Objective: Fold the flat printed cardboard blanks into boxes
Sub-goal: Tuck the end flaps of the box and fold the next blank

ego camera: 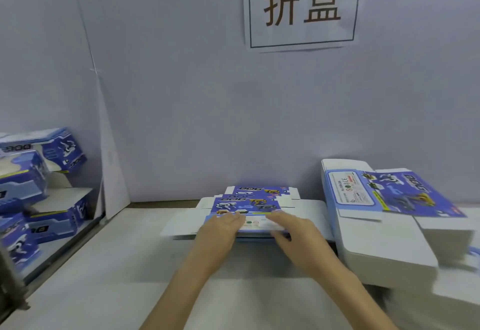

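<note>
— Where now? Flat dog-print blank [246, 206] on the surface [117, 264], just left of the blank stack [384, 225].
— Left hand [220, 231], right hand [293, 231]: fingers flat, pressing its near edge. Then lift slow, along the crease.

A flat blue dog-printed blank [249, 206] lies centred on the counter [130, 264], a tall blank stack [384, 225] at right.

Two hands, left [220, 228] and right [291, 228]. One sign [302, 4]. One tall stack of blanks [384, 238] right of the sign; folded boxes [39, 184] left of it, about five.
</note>
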